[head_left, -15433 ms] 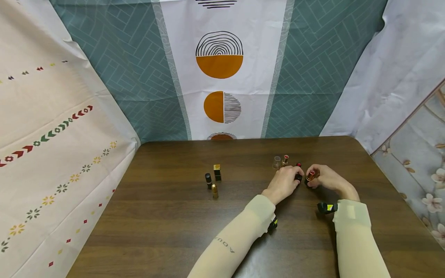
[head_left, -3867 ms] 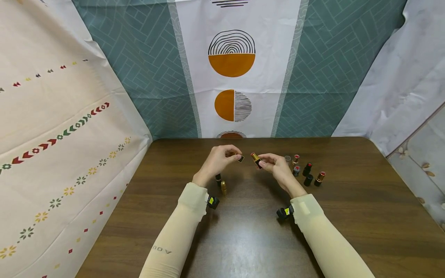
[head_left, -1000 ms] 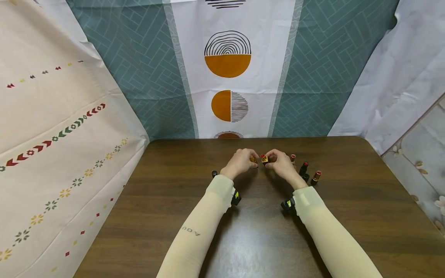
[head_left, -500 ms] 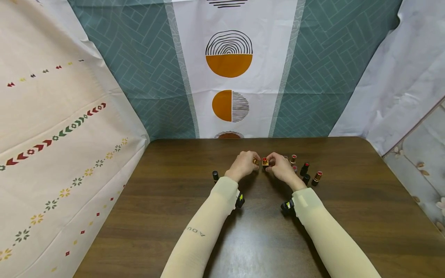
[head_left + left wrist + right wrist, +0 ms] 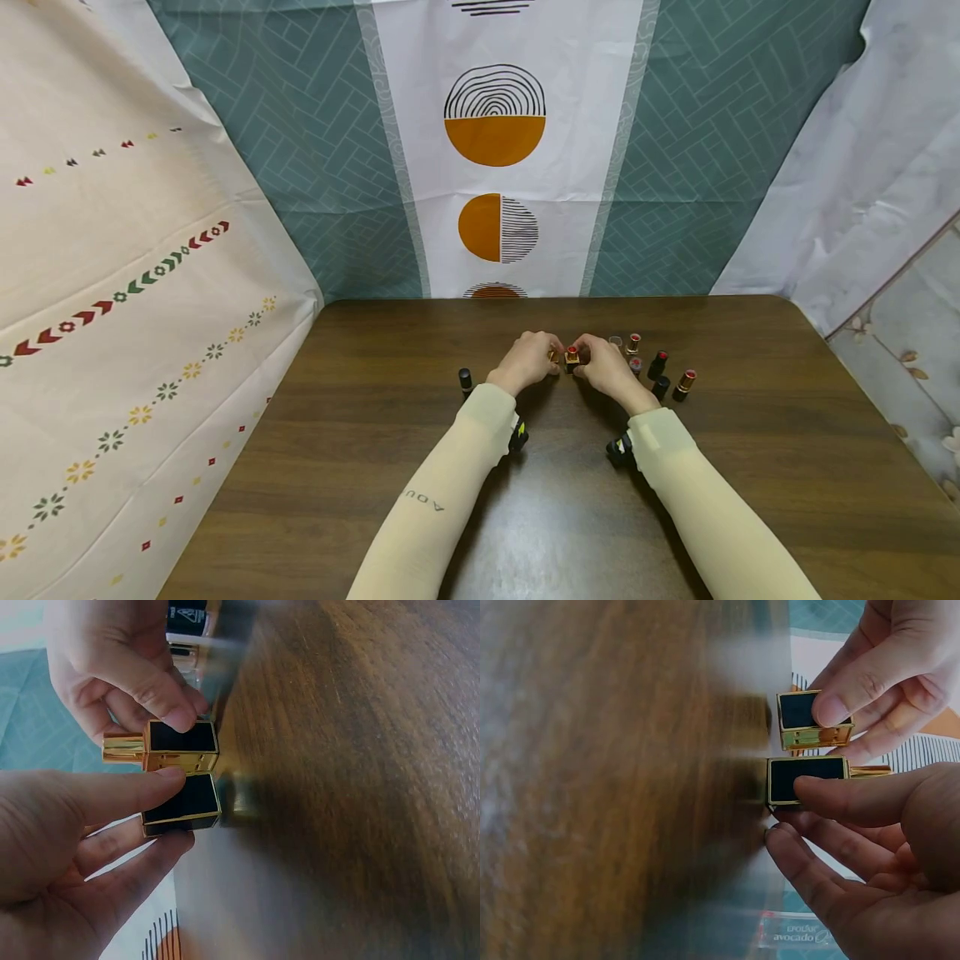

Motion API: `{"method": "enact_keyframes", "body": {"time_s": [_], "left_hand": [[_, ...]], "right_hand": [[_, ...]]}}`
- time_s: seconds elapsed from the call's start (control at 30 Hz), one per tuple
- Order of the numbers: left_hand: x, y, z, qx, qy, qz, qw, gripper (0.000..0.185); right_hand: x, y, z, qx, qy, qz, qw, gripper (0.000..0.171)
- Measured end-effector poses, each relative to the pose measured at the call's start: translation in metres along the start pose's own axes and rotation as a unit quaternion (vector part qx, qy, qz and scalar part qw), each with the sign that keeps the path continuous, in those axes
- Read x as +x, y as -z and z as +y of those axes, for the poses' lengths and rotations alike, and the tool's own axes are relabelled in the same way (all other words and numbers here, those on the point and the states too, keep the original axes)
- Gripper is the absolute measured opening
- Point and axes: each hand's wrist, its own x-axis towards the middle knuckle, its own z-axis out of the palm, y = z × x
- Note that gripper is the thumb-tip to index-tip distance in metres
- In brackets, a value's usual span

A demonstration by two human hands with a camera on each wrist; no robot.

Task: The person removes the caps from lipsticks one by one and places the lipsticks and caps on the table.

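Lipstick (image 5: 808, 768) and cap (image 5: 798, 710) are in hands (image 5: 527, 360) (image 5: 609, 372); a clear case (image 5: 799, 928) reads "avocado".

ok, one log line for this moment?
left hand: pinches black cap | right hand: pinches uncapped lipstick | cap: off, beside lipstick | black tube: left of both hands

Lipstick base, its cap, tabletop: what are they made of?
Lipstick base: smooth black, perhaps plastic or lacquered metal; gold areas shine like metal, possibly only plating. Cap: same look. Tabletop: brown wood grain with soft glare, so likely semi-gloss wood or laminate.
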Motion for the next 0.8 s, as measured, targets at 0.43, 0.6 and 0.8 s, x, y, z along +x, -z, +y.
{"method": "enact_keyframes", "body": {"time_s": [0.43, 0.6, 0.8], "left_hand": [[-0.0012, -0.0070, -0.0003, 0.000, -0.008, 0.004, 1.0000, 0.032], [-0.0031, -0.0060, 0.0007, 0.002, -0.012, 0.001, 0.9999, 0.037], [-0.0092, 0.0010, 0.0070, 0.022, -0.015, -0.011, 0.9996, 0.050]], "right_hand": [[-0.0033, -0.0029, 0.0003, 0.000, 0.011, 0.006, 1.000, 0.034], [-0.0028, -0.0038, 0.0006, 0.005, 0.012, 0.000, 1.000, 0.037], [-0.0055, -0.0014, 0.0006, 0.021, 0.016, 0.003, 1.000, 0.043]]}}
